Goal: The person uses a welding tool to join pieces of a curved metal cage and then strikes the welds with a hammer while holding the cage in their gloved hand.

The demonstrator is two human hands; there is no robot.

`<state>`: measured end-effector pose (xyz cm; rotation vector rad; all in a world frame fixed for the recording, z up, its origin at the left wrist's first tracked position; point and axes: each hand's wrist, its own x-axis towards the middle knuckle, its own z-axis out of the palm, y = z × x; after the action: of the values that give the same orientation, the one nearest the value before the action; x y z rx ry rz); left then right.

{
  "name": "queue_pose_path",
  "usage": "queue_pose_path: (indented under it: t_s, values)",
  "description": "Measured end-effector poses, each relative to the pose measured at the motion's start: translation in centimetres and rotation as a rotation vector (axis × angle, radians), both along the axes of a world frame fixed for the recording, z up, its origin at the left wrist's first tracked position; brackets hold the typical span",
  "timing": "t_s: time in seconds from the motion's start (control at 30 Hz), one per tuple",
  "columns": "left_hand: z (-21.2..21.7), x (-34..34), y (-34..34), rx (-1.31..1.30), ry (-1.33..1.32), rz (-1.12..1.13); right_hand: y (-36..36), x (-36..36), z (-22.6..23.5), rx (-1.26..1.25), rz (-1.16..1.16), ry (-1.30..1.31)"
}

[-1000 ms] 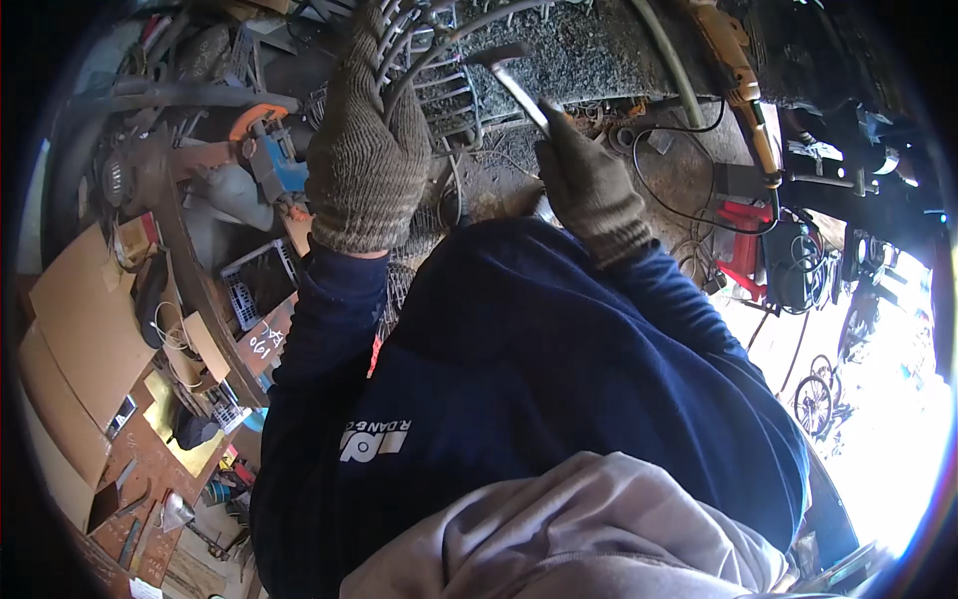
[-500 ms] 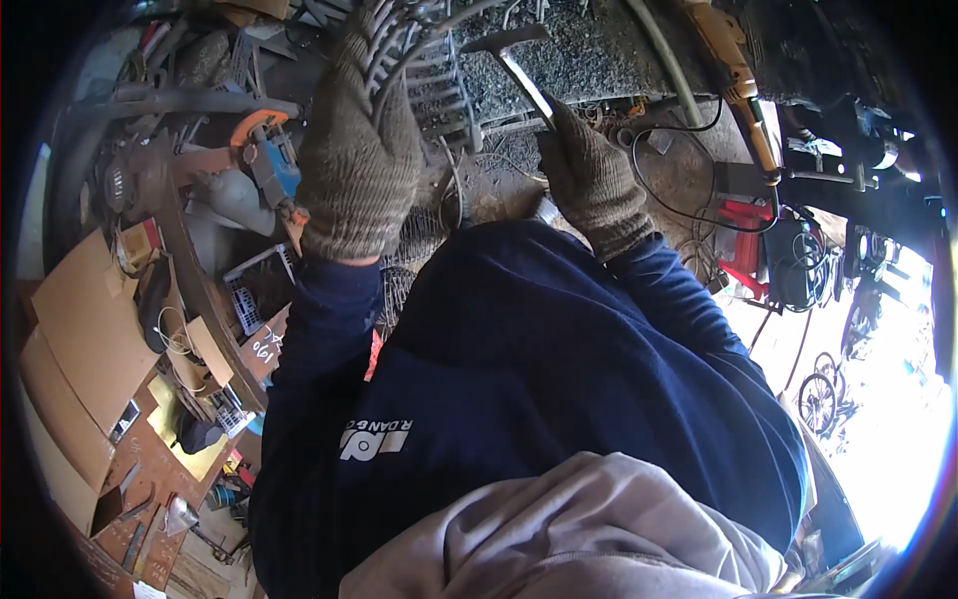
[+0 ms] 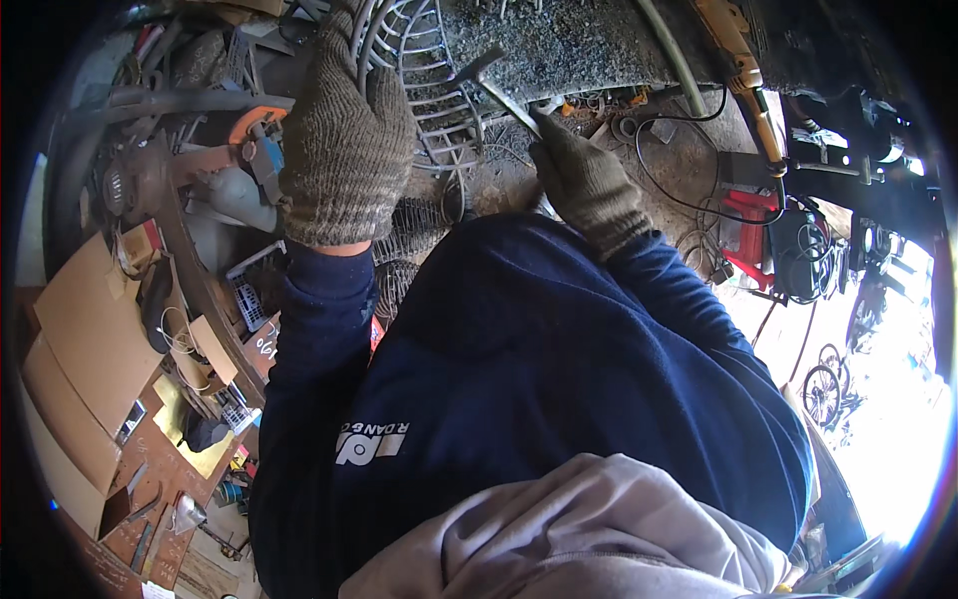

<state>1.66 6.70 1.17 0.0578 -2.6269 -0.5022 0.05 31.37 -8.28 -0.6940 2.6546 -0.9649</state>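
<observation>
At the far left, a big creased cardboard sheet [image 3: 85, 349] spreads beside a small red-sided box [image 3: 137, 245], whose inside is hidden. Below them, a reddish-brown workbench [image 3: 165, 449] bears loose hand tools. Next comes a rounded grey vessel [image 3: 235, 195], its contents impossible to tell, near an open-lattice plastic crate [image 3: 247, 301]; the crate's interior is too dark to make out. Just above lies an orange-and-blue tool [image 3: 261, 135].

Toward the upper middle, the person's gloved left hand [image 3: 349, 150] is clamped on curved bars of a metal rack [image 3: 437, 95], which stands beyond the thumb, its ladder-like rungs reaching a bed of dark grit [image 3: 579, 50]. Right of the rack, a hammer [image 3: 504, 93] slants, head up and left, with the gloved right hand [image 3: 589, 180] closed around its handle.

Farther right are a yellow-orange corded power tool [image 3: 743, 85], a red-framed machine [image 3: 746, 235] and, in bright light, a bicycle [image 3: 823, 389].
</observation>
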Motion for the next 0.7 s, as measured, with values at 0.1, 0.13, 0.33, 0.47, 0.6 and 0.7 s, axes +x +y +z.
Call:
queue_pose_path:
  t_s: [0.1, 0.13, 0.33, 0.47, 0.6, 0.7]
  values:
    - [0.6, -0.3, 0.5, -0.004, -0.049, 0.022, 0.3, 0.4, 0.5, -0.059, -0.051, 0.083]
    - [0.7, -0.3, 0.5, 0.003, -0.075, 0.039, 0.0, 0.1, 0.7, -0.189, -0.034, 0.175]
    - [0.5, -1.0, -0.4, 0.034, -0.229, 0.192, 0.0, -0.2, -0.6, -0.018, -0.035, 0.153]
    - [0.0, -0.4, -0.9, -0.028, -0.116, 0.094, -0.1, 0.4, 0.5, -0.153, -0.047, 0.193]
    - [0.6, -0.4, -0.4, 0.029, -0.092, 0.061, -0.1, 0.0, 1.3, 0.019, -0.049, 0.015]
    - [0.6, -0.4, -0.5, -0.011, -0.107, 0.078, -0.1, 0.2, 0.7, 0.004, -0.027, 0.042]
